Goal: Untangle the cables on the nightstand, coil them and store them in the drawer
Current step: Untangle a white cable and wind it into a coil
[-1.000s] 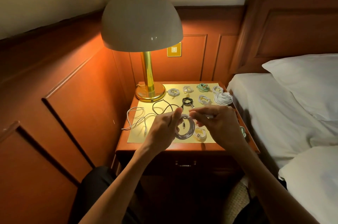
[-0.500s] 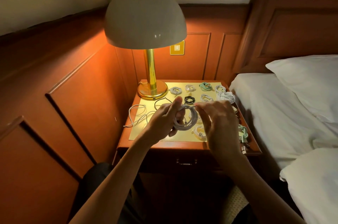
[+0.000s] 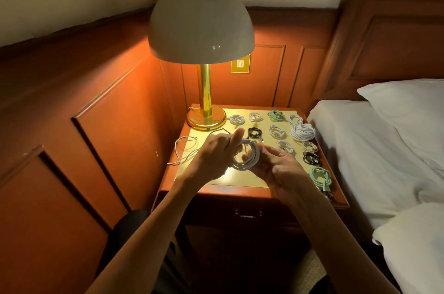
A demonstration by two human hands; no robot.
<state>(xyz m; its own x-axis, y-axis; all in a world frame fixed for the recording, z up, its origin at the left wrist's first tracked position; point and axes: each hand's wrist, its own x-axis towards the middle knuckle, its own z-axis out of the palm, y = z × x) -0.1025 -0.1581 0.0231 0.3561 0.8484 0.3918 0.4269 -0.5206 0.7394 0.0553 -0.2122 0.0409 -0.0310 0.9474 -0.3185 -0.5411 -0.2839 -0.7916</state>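
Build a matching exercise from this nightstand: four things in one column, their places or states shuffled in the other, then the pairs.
1. grey cable coil
2. loose white cable
3. largest white coil
4. drawer

A. shut, under the nightstand top
B. uncoiled, at the left edge
C. held between left hand and right hand
D. coiled, at the right edge by the bed

Pairs: 1-C, 2-B, 3-D, 4-A.

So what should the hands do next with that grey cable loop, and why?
Probably wrap its end round the grey coil to lock it. The left hand grips the coil, already wound into rings, with the right hand at its rim; the other coils on the nightstand lie bundled, and the drawer is shut.
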